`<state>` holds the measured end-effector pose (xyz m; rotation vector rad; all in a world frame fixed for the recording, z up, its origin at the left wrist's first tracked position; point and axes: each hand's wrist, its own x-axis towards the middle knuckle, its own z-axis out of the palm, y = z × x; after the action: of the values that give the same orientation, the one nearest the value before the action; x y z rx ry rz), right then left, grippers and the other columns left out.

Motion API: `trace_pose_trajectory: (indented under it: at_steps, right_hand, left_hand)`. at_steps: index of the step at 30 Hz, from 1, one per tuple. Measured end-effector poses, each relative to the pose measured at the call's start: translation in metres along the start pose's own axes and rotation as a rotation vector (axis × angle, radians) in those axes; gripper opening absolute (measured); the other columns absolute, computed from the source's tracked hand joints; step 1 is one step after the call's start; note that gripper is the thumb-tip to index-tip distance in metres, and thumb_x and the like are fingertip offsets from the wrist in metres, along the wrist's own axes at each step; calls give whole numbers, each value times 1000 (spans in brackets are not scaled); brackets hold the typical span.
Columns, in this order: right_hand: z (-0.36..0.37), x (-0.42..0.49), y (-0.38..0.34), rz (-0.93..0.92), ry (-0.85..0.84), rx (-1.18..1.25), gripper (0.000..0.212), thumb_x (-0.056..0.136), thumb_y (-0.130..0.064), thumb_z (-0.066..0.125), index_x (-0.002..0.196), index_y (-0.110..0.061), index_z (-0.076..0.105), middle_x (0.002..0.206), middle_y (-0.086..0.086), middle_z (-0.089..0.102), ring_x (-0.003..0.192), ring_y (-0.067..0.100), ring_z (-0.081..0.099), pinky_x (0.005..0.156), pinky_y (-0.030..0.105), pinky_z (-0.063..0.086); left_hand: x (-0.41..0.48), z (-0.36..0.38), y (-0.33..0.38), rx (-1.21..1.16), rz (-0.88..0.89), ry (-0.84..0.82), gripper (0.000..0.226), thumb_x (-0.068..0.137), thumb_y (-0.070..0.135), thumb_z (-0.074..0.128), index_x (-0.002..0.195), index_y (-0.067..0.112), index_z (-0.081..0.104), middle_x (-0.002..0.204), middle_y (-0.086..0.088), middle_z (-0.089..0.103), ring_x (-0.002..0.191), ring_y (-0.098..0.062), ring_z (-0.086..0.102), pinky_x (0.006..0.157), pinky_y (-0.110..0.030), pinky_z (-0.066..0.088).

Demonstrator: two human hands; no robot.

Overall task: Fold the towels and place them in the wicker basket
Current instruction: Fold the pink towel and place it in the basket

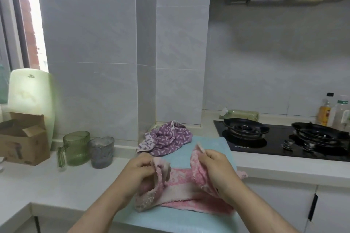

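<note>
Left hand (141, 166), right hand (214, 164) each pinch pink towel (181, 189) corner; fingertips (149, 163) partly buried in cloth.

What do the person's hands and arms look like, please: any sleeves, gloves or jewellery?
The left hand and right hand are bare, with no gloves, and no rings show. Both forearms are uncovered down to the picture's lower edge: no sleeve, watch or bracelet is in view.
</note>
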<state>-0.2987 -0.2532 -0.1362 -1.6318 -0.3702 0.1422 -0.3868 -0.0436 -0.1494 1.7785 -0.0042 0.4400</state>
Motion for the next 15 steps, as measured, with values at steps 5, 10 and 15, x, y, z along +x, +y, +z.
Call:
trace_pose_trajectory:
  at_steps: [5,10,15]
  right_hand:
    - [4,0,-1,-73,-11,-19,39,96,-4,43,114,-35,59,78,24,66,55,28,54,54,34,44]
    - [-2,0,-7,-130,-7,-49,51,92,8,37,112,-31,63,97,0,66,36,6,34,39,18,31]
    - [0,2,-19,31,-225,319,40,70,8,37,100,-2,62,76,10,38,54,15,27,56,28,16]
  left_hand:
    - [3,-3,15,163,87,60,38,93,-2,51,76,19,77,85,-1,73,90,-16,67,83,-25,47]
    - [31,-17,34,522,64,101,19,94,12,59,85,16,75,81,3,73,71,-5,60,69,-28,49]
    - [50,-15,56,-103,-301,90,13,90,-4,55,94,3,65,79,-17,65,66,-24,60,64,-32,50]
